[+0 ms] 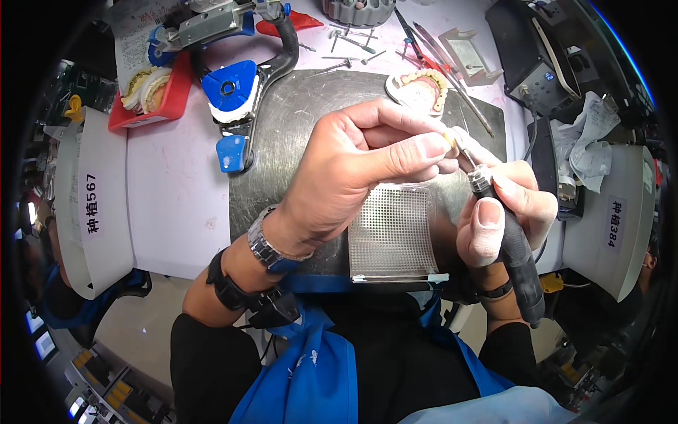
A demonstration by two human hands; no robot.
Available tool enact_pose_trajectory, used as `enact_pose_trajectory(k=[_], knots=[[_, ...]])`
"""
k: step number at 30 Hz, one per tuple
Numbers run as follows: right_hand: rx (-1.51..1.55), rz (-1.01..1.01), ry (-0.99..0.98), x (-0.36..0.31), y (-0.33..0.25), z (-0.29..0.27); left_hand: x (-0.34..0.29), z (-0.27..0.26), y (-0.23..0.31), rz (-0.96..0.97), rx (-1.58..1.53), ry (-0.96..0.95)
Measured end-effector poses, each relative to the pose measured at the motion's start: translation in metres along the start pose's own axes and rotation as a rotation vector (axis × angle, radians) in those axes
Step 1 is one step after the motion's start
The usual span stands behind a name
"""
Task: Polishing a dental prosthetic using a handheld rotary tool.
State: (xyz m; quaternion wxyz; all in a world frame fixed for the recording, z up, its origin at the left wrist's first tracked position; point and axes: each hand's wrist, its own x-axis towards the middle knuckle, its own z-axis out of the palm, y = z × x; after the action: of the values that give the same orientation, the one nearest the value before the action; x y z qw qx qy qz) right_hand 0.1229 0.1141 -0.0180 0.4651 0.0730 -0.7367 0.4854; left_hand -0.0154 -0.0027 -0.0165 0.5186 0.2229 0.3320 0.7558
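Observation:
My left hand [346, 155] is closed in a pinch, thumb and forefinger on a small yellowish dental crown [450, 138]. In my right hand [515, 198] is a black dental handpiece [521, 272], its tail slanting down to the right. The handpiece's thin bur [466, 157] points up to the crown; whether it touches is too small to tell. Just beyond my fingers sits a dental arch model [422, 92] with yellowish teeth and a pink gum part. Below both hands a perforated metal grille [392, 230] lies at the bench's near edge.
A metal plate [272, 162] covers the bench's middle. At far left are an articulator [229, 88] with blue mounts and a red tray [176, 99] of models. Loose burs [346, 63], a bur holder [359, 13] and tools lie at the back. A black control box [533, 63] stands at far right.

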Motion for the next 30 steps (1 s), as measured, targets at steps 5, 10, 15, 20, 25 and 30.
enact_pose_trajectory(k=[5,10,15,20,25,30], knots=[[-0.12,0.082,-0.041,0.002,-0.007,-0.005,0.0,-0.001,0.003,-0.003,0.017,0.012],[-0.055,0.04,-0.01,0.002,-0.006,-0.002,0.0,0.003,0.006,-0.006,0.071,0.025],[-0.098,0.035,-0.058,0.008,-0.003,-0.003,0.003,0.001,0.006,0.006,0.076,0.032],[-0.11,0.004,-0.065,0.015,-0.004,-0.001,0.0,0.006,0.007,0.051,0.096,0.056],[-0.105,0.014,-0.01,0.014,-0.006,-0.001,0.0,0.01,0.002,0.059,0.147,0.109],[-0.104,0.015,0.066,0.013,-0.007,0.002,-0.002,0.012,0.001,0.073,0.199,0.111]])
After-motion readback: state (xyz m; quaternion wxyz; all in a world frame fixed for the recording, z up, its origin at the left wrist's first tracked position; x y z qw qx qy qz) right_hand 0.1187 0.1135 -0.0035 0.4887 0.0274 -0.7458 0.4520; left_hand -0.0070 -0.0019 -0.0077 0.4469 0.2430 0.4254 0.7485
